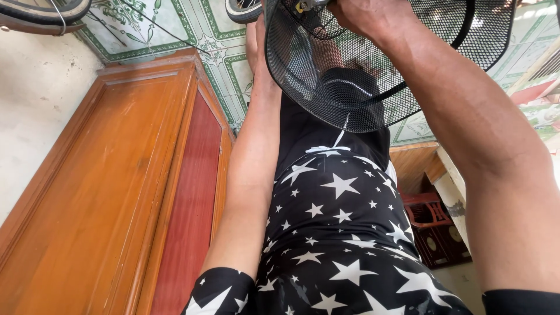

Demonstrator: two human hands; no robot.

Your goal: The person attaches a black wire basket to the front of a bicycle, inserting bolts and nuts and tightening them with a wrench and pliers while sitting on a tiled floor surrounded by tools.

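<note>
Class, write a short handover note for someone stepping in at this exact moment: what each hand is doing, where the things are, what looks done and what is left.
Right hand: at the top edge of the view, gripping at the rim of the black mesh basket; what its fingers close on is hidden.
Left hand: out of sight behind the basket; only the left forearm shows, reaching up to it.
Basket: held over the tiled floor, with a bicycle wheel just beyond it.
Nearby: wooden door to the left, red crate to the right.
Done: nothing can be confirmed.
Left: the basket is still in hand, so any fitting remains unfinished.
</note>
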